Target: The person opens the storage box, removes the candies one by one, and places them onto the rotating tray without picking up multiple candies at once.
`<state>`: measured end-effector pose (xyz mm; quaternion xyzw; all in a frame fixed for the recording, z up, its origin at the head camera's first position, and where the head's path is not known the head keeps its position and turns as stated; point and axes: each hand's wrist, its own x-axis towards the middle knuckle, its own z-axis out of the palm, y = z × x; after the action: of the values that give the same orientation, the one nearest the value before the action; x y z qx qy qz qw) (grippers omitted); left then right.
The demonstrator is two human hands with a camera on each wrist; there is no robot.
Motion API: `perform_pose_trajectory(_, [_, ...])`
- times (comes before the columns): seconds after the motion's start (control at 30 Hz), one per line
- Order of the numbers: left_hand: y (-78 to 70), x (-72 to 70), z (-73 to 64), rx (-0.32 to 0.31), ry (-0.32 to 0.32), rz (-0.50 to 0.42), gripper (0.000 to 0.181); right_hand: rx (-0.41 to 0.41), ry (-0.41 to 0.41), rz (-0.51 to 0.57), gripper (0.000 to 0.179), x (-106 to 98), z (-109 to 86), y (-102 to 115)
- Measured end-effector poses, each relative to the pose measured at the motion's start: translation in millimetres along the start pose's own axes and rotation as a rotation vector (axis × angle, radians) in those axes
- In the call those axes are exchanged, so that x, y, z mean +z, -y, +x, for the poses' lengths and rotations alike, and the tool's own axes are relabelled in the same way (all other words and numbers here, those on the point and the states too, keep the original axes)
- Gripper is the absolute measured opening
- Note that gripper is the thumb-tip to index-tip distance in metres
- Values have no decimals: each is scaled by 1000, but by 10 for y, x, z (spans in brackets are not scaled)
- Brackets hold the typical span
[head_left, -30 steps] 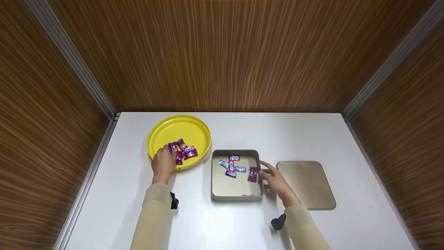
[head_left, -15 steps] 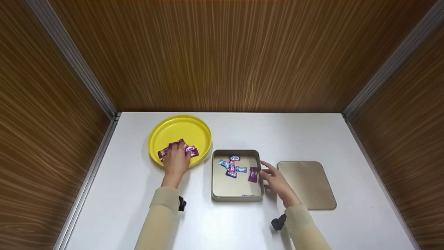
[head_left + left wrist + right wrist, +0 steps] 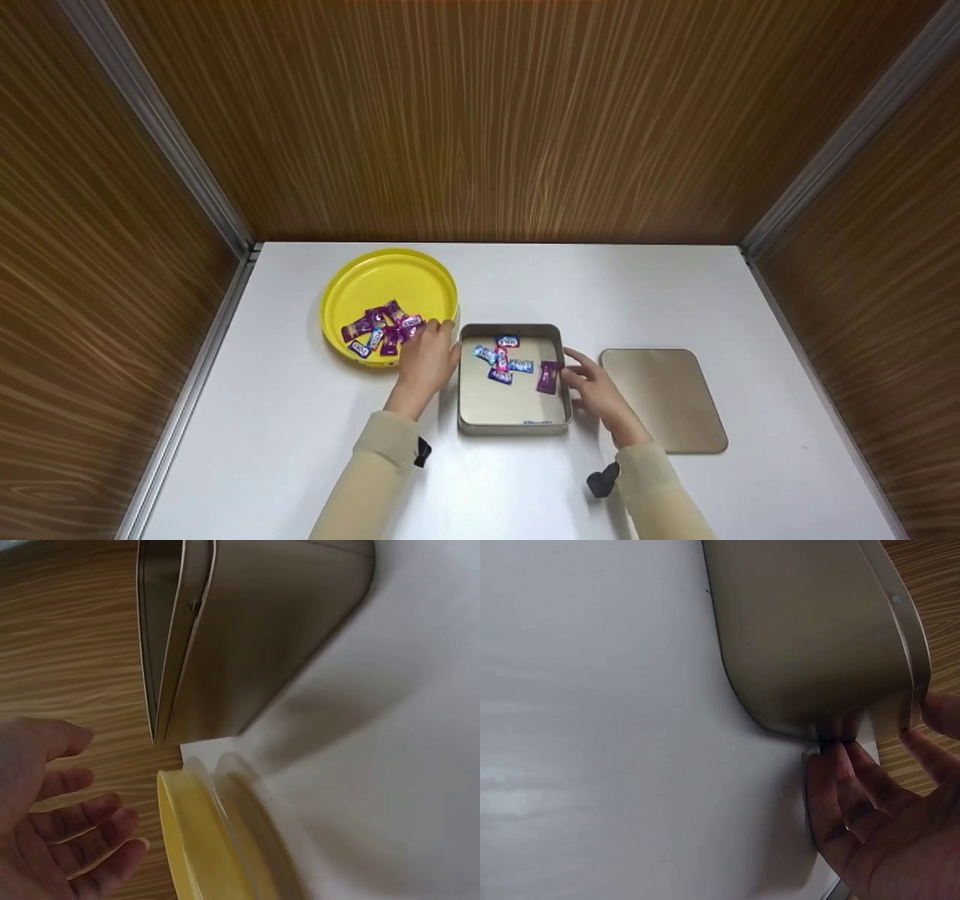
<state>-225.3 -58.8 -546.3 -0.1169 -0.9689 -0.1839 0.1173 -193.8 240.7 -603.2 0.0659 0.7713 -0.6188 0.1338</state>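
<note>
My left hand [image 3: 428, 361] is over the right front edge of the yellow plate [image 3: 390, 271], beside the tin. The left wrist view shows that hand [image 3: 71, 817] with loosely bent fingers and nothing in them. Several wrapped candies [image 3: 375, 326], mostly purple with a few blue and white ones, lie in the plate's front half. The square gold tin box [image 3: 491, 405] stands in the middle with several candies [image 3: 501, 360] inside. My right hand [image 3: 600, 394] touches the tin's right side, fingertips against the outer wall and the thumb [image 3: 943, 714] at the rim.
A flat gold lid [image 3: 664, 401] lies on the white table [image 3: 525, 277] to the right of the tin, close behind my right hand. Wood-grain panels [image 3: 480, 120] enclose the back and both sides.
My left hand has moved right across the plate, from its left front edge to its right front edge, uncovering the candies. My right hand and the tin have stayed in place.
</note>
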Motion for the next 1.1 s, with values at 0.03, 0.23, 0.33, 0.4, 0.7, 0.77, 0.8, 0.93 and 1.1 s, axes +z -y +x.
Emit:
perform_pose_trajectory(0.03, [-40,8,-9,13,19,1,35,1,2,-3,53,0,-1,2])
perform_pose_trajectory(0.23, [-243,93,-52,100,91,19,36,12,17,-10,54,3,11,14])
perform_pose_trajectory(0.33, [-311,142,-74,129,95,20,37,18,23,-19,54,0,27,7])
perform_pose_trajectory(0.4, [-345,172,-90,151,102,16,37,20,20,-23,54,-2,27,4])
perform_pose_trajectory(0.7, [-470,263,-171,230,208,42,40,-3,5,-5,53,-3,8,-5])
perform_pose_trajectory(0.77, [-486,285,-180,245,236,45,40,-9,2,-3,53,1,9,-9])
perform_pose_trajectory(0.8, [-492,300,-183,254,247,48,40,-9,1,-2,53,1,13,-15])
perform_pose_trajectory(0.93, [-514,368,-185,264,295,60,41,-11,2,-3,52,4,17,-18])
perform_pose_trajectory(1.1, [-522,451,-192,260,330,78,36,1,7,9,53,4,17,-9])
